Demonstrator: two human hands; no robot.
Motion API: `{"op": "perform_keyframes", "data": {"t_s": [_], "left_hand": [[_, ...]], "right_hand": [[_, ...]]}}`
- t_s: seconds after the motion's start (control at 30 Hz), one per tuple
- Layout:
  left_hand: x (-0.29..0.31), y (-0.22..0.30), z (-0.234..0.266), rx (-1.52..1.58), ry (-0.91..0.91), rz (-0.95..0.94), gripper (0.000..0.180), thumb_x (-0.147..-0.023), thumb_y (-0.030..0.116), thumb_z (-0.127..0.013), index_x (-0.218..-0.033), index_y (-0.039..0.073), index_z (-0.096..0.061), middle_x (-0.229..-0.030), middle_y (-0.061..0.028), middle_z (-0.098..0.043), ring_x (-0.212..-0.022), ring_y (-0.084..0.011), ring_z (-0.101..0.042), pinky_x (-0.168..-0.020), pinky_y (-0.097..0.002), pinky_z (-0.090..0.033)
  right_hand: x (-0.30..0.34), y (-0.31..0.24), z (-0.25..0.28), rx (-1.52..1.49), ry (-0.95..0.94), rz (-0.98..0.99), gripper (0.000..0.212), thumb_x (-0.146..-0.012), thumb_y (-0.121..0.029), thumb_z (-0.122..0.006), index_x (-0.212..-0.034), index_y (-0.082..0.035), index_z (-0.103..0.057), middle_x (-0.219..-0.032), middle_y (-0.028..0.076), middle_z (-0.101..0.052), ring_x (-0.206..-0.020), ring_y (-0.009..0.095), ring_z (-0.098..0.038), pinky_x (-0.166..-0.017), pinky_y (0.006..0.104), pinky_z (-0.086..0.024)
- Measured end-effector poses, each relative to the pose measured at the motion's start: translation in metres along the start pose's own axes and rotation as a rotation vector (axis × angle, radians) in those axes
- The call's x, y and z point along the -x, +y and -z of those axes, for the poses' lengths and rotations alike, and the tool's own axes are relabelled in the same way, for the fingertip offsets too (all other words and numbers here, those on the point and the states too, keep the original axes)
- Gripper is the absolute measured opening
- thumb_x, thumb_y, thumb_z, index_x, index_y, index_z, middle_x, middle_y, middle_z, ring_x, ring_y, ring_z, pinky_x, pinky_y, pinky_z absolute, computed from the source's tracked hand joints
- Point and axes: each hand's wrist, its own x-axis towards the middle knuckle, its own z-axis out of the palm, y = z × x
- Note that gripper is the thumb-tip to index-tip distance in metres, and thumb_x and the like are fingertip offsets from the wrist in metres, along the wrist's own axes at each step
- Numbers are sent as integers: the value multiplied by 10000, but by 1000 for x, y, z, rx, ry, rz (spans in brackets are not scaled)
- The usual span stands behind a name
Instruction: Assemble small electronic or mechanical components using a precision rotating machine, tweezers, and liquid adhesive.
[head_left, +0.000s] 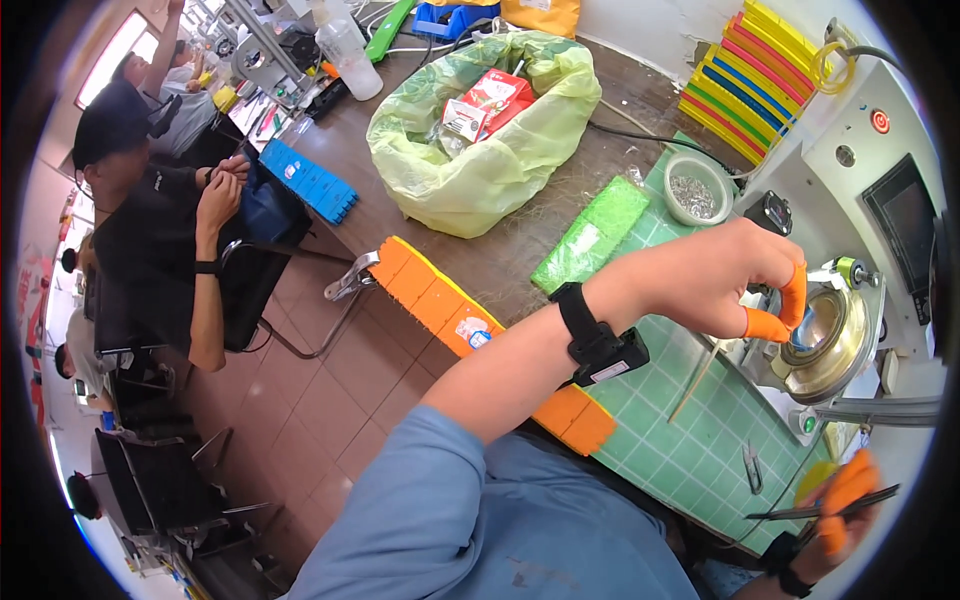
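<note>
My left hand [735, 280], with orange finger cots on the thumb and forefinger, reaches right across the table. Its two capped fingertips pinch together at the rim of a round brass-coloured fixture [835, 350] on a white machine [860, 170]. Anything between the fingertips is too small to see. My right hand [845, 500], also with orange cots, sits low at the right edge and holds dark tweezers [815, 510] pointing left. A black band with a small box [600, 345] is strapped to my left wrist.
A green grid mat [690, 440] carries small snips [752, 468] and a thin stick [695, 380]. Behind it lie a white bowl of metal bits [697, 190], a green tray [592, 235], a yellow-green bag [480, 150], orange trays [440, 300] and stacked coloured trays [750, 70]. Another person [170, 220] sits at left.
</note>
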Motion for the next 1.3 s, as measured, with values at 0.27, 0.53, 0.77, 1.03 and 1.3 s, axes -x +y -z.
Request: {"op": "perform_keyframes", "data": {"t_s": [0.27,0.53,0.77,1.03,1.3], "left_hand": [[-7,-3,-8,38,-1,-33,163,-792,4,-822,-897,16,-698,-925,-74,-701,-875,-246,-683,-775,-350,-533],[-3,7,5,-107,-24,66,163,-809,21,-827,-902,42,-695,-942,-94,-743,-888,-259,-717,-840,-405,-575],[-9,6,-2,-73,-25,103,160,-794,8,-820,-867,58,-687,-925,-88,-749,-889,-235,-723,-1040,-518,-541],[-8,4,-5,-50,-2,105,166,-791,4,-825,-878,59,-695,-925,-93,-749,-888,-239,-721,-1062,-524,-533],[-8,6,-3,-65,-16,105,172,-791,5,-832,-880,58,-694,-925,-90,-749,-894,-243,-727,-1057,-520,-538]], "right_hand": [[-74,-17,37,212,173,84,413,-1044,-364,-565,-1157,31,-593,-990,143,-655,-906,134,-588,-702,207,-398],[-122,-32,-95,185,72,473,300,-979,-258,-683,-971,34,-614,-745,115,-649,-640,213,-626,-747,484,-601],[-125,-30,-96,354,-87,510,305,-980,-263,-701,-942,24,-604,-709,86,-577,-597,203,-604,-801,496,-609],[-131,-32,-104,547,-234,512,443,-905,-408,-802,-860,8,-657,-685,73,-627,-799,319,-688,-804,480,-591],[-127,-23,-102,426,-215,520,435,-904,-388,-811,-899,19,-658,-743,105,-636,-854,372,-700,-795,481,-590]]}}
